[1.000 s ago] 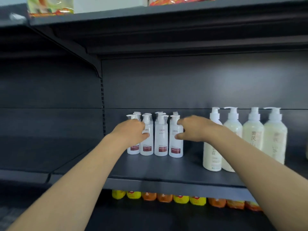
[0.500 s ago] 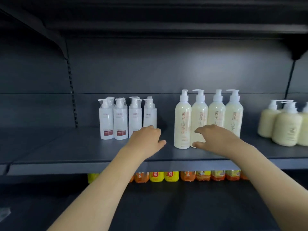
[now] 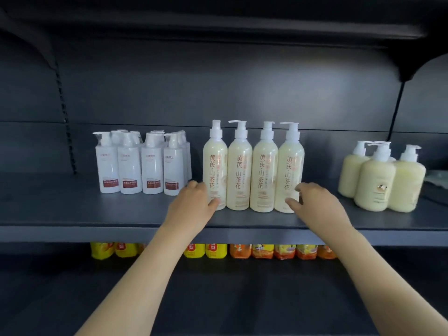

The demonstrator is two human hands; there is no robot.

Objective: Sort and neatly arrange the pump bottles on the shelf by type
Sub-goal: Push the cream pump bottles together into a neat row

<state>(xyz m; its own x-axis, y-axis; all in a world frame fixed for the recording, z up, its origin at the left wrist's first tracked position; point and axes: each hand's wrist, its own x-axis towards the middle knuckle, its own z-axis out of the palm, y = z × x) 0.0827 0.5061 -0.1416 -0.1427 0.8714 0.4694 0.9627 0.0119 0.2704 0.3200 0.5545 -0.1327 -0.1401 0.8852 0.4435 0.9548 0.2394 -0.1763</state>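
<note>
Four tall cream bottles point(image 3: 252, 170) stand upright in a tight side-by-side row on the dark shelf point(image 3: 72, 209), near its front edge, pump heads up and labels facing out. The left hand point(image 3: 191, 207) is at the row's left end. Its thumb lies on the lower front of the leftmost tall bottle point(image 3: 214, 163) and its fingers curl round that bottle's left side. The right hand point(image 3: 315, 207) is at the other end, with thumb and bent fingers closed narrowly on the lower part of the rightmost tall bottle point(image 3: 291, 163).

Half a second ago the left hand hung clear to the left of the row, touching nothing, and the right hand was in front of the row's middle bottles. Both have since spread out to the ends.

Just left of the row is a cluster of small white bottles point(image 3: 143, 166) with red labels. Well to its right is a group of squat cream bottles point(image 3: 380, 183). Below the row, under the shelf edge, sit yellow and orange packs point(image 3: 261, 251).
</note>
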